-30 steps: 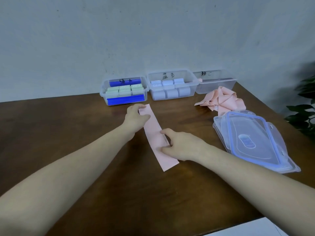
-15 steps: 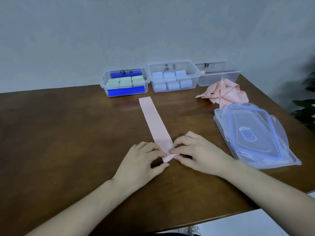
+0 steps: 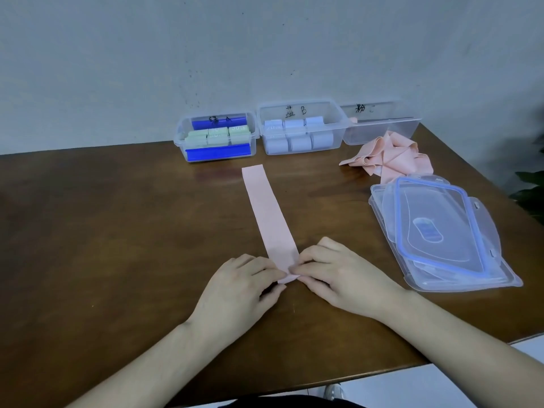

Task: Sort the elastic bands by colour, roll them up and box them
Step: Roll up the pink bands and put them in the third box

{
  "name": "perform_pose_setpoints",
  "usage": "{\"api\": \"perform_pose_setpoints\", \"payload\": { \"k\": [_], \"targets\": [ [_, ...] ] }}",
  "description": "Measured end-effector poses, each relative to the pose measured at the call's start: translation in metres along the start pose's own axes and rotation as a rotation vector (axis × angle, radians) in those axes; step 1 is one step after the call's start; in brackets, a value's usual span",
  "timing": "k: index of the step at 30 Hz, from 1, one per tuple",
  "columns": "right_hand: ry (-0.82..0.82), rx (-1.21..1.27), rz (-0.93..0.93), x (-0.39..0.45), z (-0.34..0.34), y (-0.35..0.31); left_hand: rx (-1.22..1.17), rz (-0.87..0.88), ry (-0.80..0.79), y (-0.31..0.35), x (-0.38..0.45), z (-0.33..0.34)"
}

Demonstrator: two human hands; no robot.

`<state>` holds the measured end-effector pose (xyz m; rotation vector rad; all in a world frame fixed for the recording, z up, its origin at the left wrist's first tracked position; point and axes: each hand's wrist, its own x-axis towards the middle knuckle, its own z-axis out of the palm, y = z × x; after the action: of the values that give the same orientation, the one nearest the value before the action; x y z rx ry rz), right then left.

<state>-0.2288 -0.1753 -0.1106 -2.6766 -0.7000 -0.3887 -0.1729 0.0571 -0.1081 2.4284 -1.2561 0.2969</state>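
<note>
A pink elastic band (image 3: 268, 213) lies flat and stretched out on the brown table (image 3: 117, 231), running from near the boxes toward me. My left hand (image 3: 238, 287) and my right hand (image 3: 338, 278) pinch its near end between thumb and fingers, where a small fold has begun. A heap of loose pink bands (image 3: 391, 156) lies at the back right. Three clear boxes stand by the wall: one with green rolls (image 3: 216, 136), one with pale blue rolls (image 3: 297, 134), and one that looks empty (image 3: 382, 125).
A stack of clear lids with a blue seal (image 3: 441, 234) lies on the right side of the table. The table's near edge runs just below my forearms, with pale floor beyond. A green plant (image 3: 530, 195) shows at the far right.
Both hands left the band's middle and far end and came to its near end, where they now pinch it. In the last half second the near end has curled slightly.
</note>
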Motion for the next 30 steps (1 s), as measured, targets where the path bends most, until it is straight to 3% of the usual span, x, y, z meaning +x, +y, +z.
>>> {"api": "perform_pose_setpoints", "payload": {
  "k": [4, 10, 15, 23, 30],
  "targets": [
    [-0.021, 0.09, 0.041, -0.001, 0.002, -0.001, -0.059, -0.018, -0.015, 0.004, 0.0, 0.003],
    [-0.057, 0.317, 0.278, 0.006, -0.004, -0.002, -0.172, -0.176, -0.028, 0.006, 0.002, 0.001],
    [-0.039, 0.258, 0.21, 0.01, 0.0, -0.002, -0.174, -0.179, 0.009, 0.005, 0.006, -0.002],
    [-0.035, 0.122, 0.118, 0.006, -0.003, -0.001, -0.083, -0.038, -0.049, 0.003, 0.008, -0.003],
    [-0.083, 0.118, 0.08, 0.01, -0.005, 0.001, -0.202, -0.147, -0.096, -0.002, 0.017, -0.004]
  ]
}}
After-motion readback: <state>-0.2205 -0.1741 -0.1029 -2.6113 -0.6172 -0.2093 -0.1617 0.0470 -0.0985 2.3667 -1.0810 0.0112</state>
